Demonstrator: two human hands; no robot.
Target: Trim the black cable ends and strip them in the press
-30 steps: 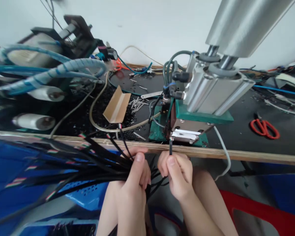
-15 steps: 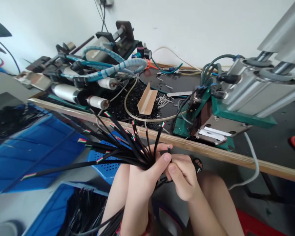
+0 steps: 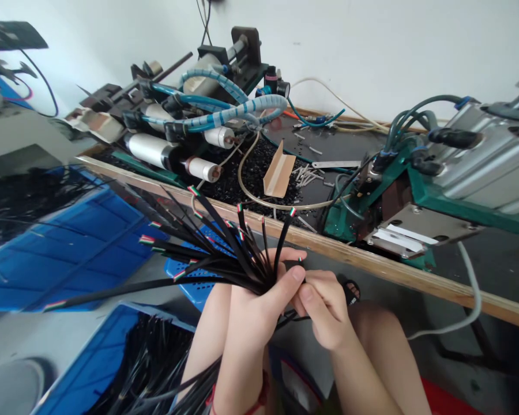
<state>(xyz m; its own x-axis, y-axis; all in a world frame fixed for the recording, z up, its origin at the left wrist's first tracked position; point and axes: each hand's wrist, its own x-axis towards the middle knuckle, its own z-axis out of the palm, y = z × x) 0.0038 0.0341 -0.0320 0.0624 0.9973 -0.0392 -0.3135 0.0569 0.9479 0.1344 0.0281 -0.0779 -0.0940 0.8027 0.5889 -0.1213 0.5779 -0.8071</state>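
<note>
My left hand (image 3: 259, 305) is closed around a bundle of black cables (image 3: 233, 262). Their stripped ends, showing red, white and green wires, fan out to the left and upward. Against it, my right hand (image 3: 326, 305) is closed with thumb and fingers pinching a single black cable (image 3: 300, 265) whose short coloured end pokes up between the two hands. My left thumb lies close to that same cable. More of the cable lengths (image 3: 194, 386) hang below my left forearm over my lap.
A workbench (image 3: 259, 222) stands ahead with a pneumatic machine (image 3: 168, 132) on its left and another machine (image 3: 415, 207) on its right. Between them lie a folded cardboard piece (image 3: 279, 173) and black scraps. Blue bins (image 3: 86, 236) with cables and a blue stool (image 3: 190, 276) are left.
The view has turned slightly left, so bench and machines appear farther right. Both hands keep their grip, and the single cable's end sits slightly lower between them.
</note>
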